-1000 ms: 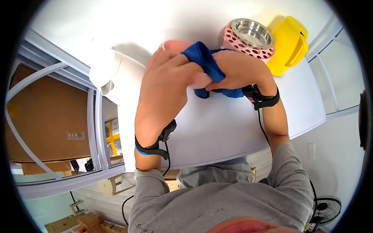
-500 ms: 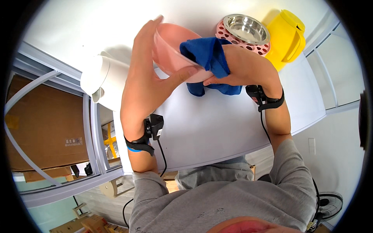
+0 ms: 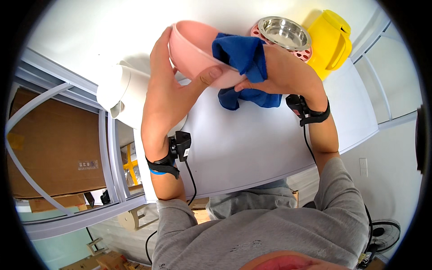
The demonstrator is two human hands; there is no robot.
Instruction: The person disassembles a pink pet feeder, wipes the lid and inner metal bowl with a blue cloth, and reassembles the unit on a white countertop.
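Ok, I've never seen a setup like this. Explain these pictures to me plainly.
There's no robot here, just a person's two bare hands, with a black strapped-on device at each wrist. The view comes from a wide fisheye camera on the person's head, looking down, so straight edges bend near the rim.

The left hand grips a tilted pink bowl; the right hand holds a blue cloth over the bowl's rim.

On the white table, a white pitcher is on the left. Toward the right are a steel bowl on a pink holed piece and a yellow pitcher.
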